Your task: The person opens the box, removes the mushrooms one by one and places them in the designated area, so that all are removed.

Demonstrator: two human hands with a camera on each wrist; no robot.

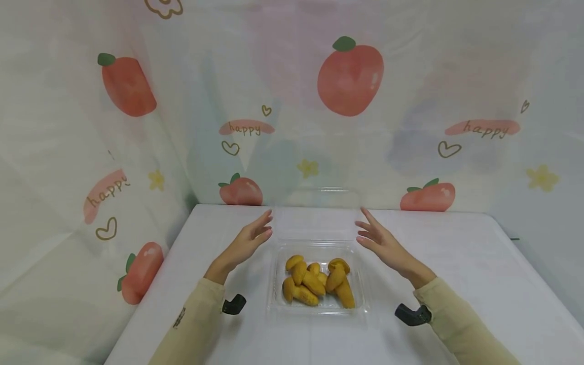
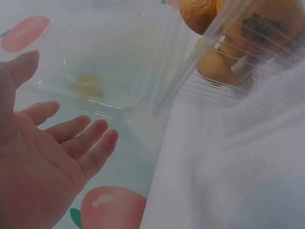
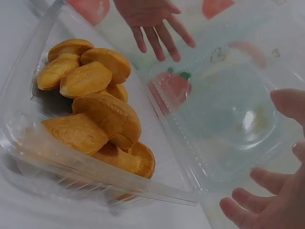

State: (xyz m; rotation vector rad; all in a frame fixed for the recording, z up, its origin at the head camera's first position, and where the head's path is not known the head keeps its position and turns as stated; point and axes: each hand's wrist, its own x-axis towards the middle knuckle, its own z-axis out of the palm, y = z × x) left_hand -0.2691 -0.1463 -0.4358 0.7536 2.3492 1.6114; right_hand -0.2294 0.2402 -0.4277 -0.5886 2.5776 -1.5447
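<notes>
A clear plastic clamshell box stands on the table with several yellow-brown mushrooms in its base. Its transparent lid is raised at the back, hinged along the far rim. Beside the lid's left edge is my left hand, fingers extended and palm facing inward. My right hand is at the opposite edge, its fingers spread. Neither hand grips anything; whether fingertips touch the lid I cannot tell. In the left wrist view, the lid lies beyond the relaxed fingers. Mushrooms also show in the right wrist view.
The white table reaches back to a wall covering printed with peaches and "happy" lettering. A similar cloth hangs on the left. Black camera mounts stick out from the wrists.
</notes>
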